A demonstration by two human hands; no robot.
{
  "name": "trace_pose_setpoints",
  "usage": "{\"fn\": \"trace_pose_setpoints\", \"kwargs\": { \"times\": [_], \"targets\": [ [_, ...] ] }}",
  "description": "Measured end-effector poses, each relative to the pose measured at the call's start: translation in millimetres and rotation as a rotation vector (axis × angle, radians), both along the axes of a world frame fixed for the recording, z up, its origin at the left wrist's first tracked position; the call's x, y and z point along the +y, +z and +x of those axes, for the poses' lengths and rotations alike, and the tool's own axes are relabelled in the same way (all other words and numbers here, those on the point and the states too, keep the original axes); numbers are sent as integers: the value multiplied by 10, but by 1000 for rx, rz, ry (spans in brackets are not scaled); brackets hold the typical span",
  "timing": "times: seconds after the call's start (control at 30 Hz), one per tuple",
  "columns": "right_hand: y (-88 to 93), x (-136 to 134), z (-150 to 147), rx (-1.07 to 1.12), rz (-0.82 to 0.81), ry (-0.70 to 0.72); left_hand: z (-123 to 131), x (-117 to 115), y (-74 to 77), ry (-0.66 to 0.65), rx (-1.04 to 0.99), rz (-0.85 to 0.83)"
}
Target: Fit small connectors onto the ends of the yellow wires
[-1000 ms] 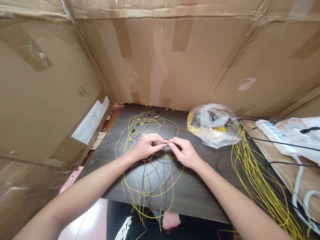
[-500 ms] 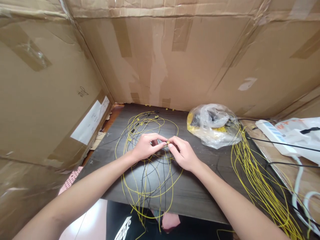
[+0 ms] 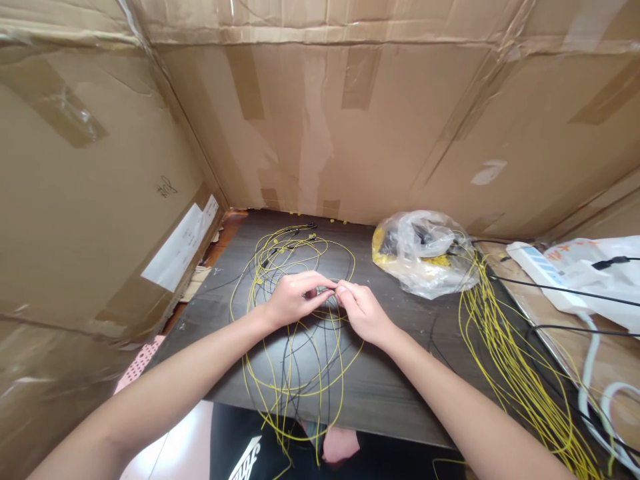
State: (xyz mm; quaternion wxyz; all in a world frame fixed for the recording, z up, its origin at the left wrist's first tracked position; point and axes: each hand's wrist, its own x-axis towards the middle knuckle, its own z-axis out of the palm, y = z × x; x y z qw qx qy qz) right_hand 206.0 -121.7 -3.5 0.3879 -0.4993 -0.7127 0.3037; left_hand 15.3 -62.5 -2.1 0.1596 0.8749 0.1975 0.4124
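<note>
My left hand (image 3: pixel 295 299) and my right hand (image 3: pixel 364 310) meet fingertip to fingertip above the dark table (image 3: pixel 385 393). Both are closed in a pinch, and what sits between the fingers is too small and covered to make out. Beneath them lies a loose tangle of thin yellow cables (image 3: pixel 300 387) mixed with black ones. The loops spread over the tabletop and hang past its front edge. Small black connectors (image 3: pixel 273 253) and yellow tags lie at the far end of the tangle.
A clear plastic bag (image 3: pixel 425 253) with yellow and black contents stands at the back right. From it a bundle of yellow cables (image 3: pixel 520 373) runs down the right side. A white power strip (image 3: pixel 545 277) lies farther right. Cardboard walls (image 3: pixel 300 133) enclose the back and left.
My right fingers have closed in over the small yellowish piece that showed between my fingertips, so it is now covered. The view has shifted slightly.
</note>
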Motion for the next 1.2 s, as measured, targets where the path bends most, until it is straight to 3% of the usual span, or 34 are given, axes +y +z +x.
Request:
{"fn": "trace_pose_setpoints", "kwargs": {
  "times": [0.13,0.2,0.3,0.43,0.53,0.9,1.2],
  "targets": [
    [-7,6,-26,186,-126,24,1,3,19,-19,-11,107],
    [0,13,-33,266,-192,53,0,-1,33,-24,-12,70],
    [29,17,-14,270,-197,73,1,-9,55,-8,-2,-157],
    [79,8,50,37,41,30,6,3,63,-10,10,-554],
    [96,2,80,-80,153,17,3,25,46,-42,2,-680],
    [59,20,89,2,25,71,-4,53,7,-40,-49,-593],
    [65,6,57,-110,111,15,10,-5,69,18,13,-421]
  ]
}}
